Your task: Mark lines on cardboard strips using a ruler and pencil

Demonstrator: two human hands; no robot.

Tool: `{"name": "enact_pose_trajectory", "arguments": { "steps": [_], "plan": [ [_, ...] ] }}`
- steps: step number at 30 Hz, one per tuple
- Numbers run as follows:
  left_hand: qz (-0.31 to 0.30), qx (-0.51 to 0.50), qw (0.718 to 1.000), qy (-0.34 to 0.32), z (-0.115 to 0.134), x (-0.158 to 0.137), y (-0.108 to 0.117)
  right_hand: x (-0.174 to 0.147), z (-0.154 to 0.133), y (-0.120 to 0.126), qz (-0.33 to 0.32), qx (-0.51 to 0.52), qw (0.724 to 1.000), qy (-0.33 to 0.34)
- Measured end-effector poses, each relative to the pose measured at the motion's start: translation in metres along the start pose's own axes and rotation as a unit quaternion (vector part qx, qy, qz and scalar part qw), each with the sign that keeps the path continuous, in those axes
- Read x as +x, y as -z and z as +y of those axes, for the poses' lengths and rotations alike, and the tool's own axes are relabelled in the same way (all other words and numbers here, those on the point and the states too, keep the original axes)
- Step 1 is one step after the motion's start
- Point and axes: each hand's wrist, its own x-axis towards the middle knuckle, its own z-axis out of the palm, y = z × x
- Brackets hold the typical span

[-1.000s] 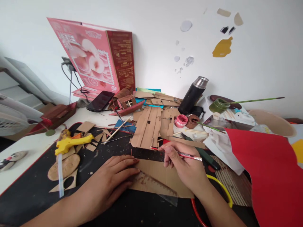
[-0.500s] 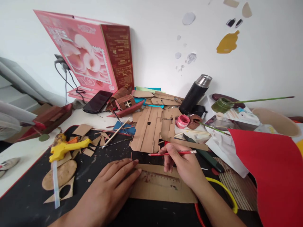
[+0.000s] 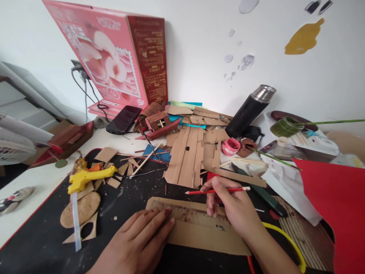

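A strip of brown cardboard lies on the black mat in front of me, with a clear, stained ruler on top of it. My left hand rests with fingers stretched out flat over the left part of the ruler and cardboard. In my right hand a red pencil is pinched, held nearly level, its tip pointing left above the mat. The lower fingers of that hand hang over the ruler's right part; whether they touch it I cannot tell.
On the left lie a yellow glue gun and cardboard scraps. Behind are a grooved cardboard sheet, a small model boat and a phone. Paint jars, a black flask and red paper stand or lie rightward.
The camera view has shifted, so most things sit farther right. My left hand has slid toward me on the cardboard, uncovering its far left corner. My right hand keeps the pencil.
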Motion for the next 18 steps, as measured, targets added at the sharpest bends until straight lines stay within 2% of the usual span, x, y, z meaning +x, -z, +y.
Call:
{"name": "enact_pose_trajectory", "arguments": {
  "steps": [1, 4, 10, 18],
  "plan": [
    [0.010, 0.002, 1.000, 0.010, 0.001, 0.000, 0.001, 0.000, 0.000, -0.001, -0.005, 0.002, 1.000, -0.007],
    [-0.019, 0.016, 1.000, 0.002, 0.003, -0.003, 0.002, -0.001, 0.003, -0.002, -0.015, 0.006, 1.000, -0.020],
    [-0.036, 0.035, 0.999, 0.005, 0.003, -0.013, -0.001, -0.001, 0.007, -0.001, -0.023, -0.017, 1.000, -0.007],
    [-0.025, 0.031, 0.999, -0.003, 0.001, -0.004, 0.002, -0.002, 0.004, -0.003, -0.024, -0.033, 0.999, 0.008]
  ]
}}
